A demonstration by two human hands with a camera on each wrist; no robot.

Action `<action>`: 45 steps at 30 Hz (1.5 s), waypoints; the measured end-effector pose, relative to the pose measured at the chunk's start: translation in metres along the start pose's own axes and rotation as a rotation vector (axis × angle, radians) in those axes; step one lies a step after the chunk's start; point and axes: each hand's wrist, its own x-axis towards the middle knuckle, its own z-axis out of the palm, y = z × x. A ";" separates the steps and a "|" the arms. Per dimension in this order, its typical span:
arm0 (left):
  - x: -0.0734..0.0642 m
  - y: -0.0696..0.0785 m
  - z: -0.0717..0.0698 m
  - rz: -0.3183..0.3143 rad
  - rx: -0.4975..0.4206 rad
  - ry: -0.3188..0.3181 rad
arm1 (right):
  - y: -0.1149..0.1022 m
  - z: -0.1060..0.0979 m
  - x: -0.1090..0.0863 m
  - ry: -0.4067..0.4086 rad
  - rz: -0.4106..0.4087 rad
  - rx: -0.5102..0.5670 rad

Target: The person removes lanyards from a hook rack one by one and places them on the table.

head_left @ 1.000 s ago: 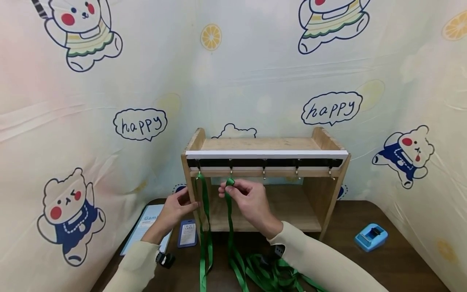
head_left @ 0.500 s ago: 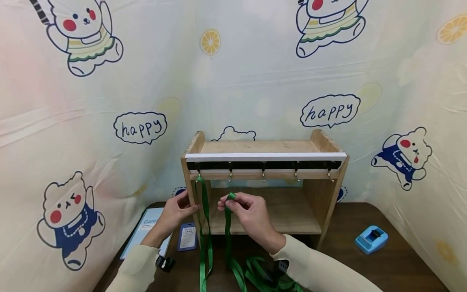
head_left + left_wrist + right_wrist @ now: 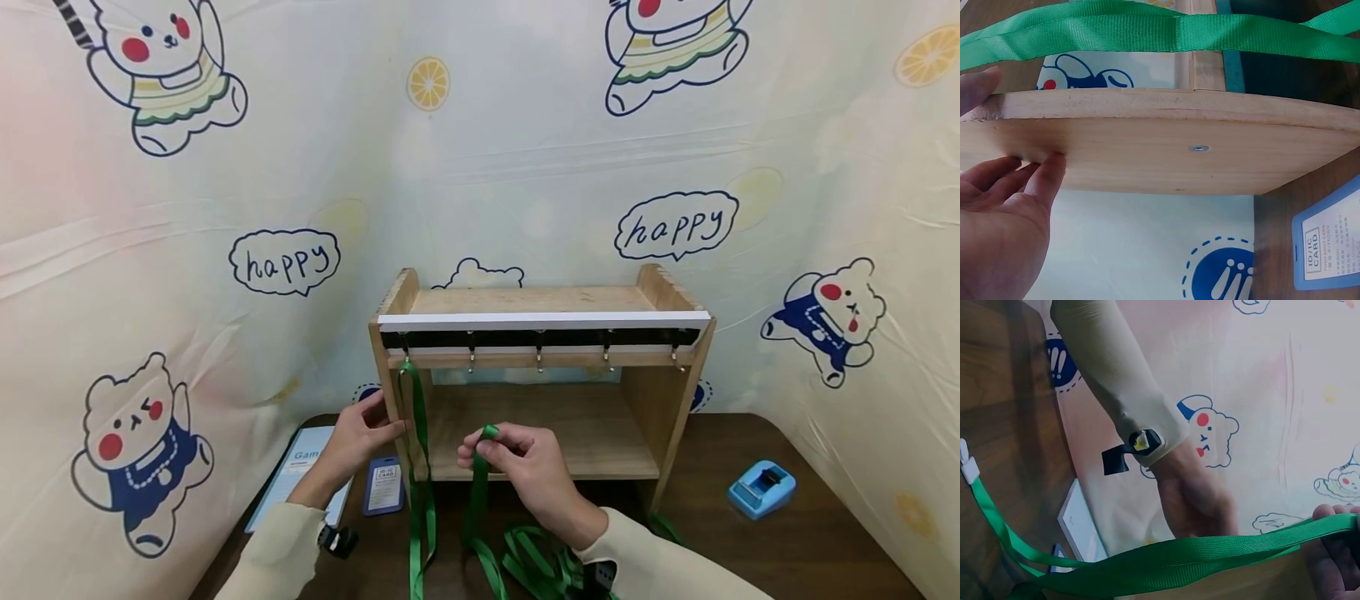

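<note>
My left hand (image 3: 358, 435) holds the left side panel (image 3: 1135, 144) of a small wooden shelf (image 3: 600, 417), fingers on its outer face and thumb at its front edge. From the leftmost hook of the hook rail (image 3: 573, 338) hangs one green lanyard (image 3: 420, 425). Below that rail, my right hand (image 3: 528, 467) pinches the loop end of another green lanyard (image 3: 478, 492) between thumb and fingers. In the right wrist view this held lanyard (image 3: 1172, 559) stretches sideways from my fingers, and a white clip (image 3: 969, 469) shows at a green strap's far end.
A pile of green lanyards (image 3: 536, 562) lies on the dark table (image 3: 825, 533) in front of the shelf. Left of it are a blue-framed ID card holder (image 3: 384, 485) and a light blue booklet (image 3: 292, 467). A blue tape dispenser (image 3: 762, 489) sits to the right.
My right hand has come down from the second hook and slightly right, bringing the pinched lanyard loop away from the rail. My left hand stays on the side panel.
</note>
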 end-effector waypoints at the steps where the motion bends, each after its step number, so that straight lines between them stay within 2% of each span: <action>1: 0.000 0.000 0.000 0.001 0.000 -0.002 | 0.001 0.000 -0.001 -0.001 0.001 -0.007; 6: 0.001 0.000 -0.001 0.002 -0.005 -0.003 | 0.007 -0.002 -0.007 -0.010 0.016 -0.036; 14: 0.001 -0.001 0.000 0.008 -0.004 -0.007 | 0.015 -0.005 -0.015 -0.053 0.069 0.000; 22: -0.001 -0.003 0.000 0.024 -0.007 0.006 | 0.028 -0.004 -0.023 -0.084 0.231 -0.006; 25: -0.001 -0.003 0.000 0.028 -0.008 0.002 | 0.036 -0.004 -0.028 -0.102 0.269 0.006; 34: -0.001 -0.002 0.001 0.008 -0.004 0.009 | 0.063 -0.003 -0.040 -0.176 0.263 0.042; 39: -0.001 -0.002 0.000 0.003 -0.003 0.006 | 0.074 -0.003 -0.044 -0.189 0.281 0.068; 45: -0.002 0.000 0.000 0.005 -0.009 0.004 | 0.083 -0.002 -0.047 -0.196 0.271 0.048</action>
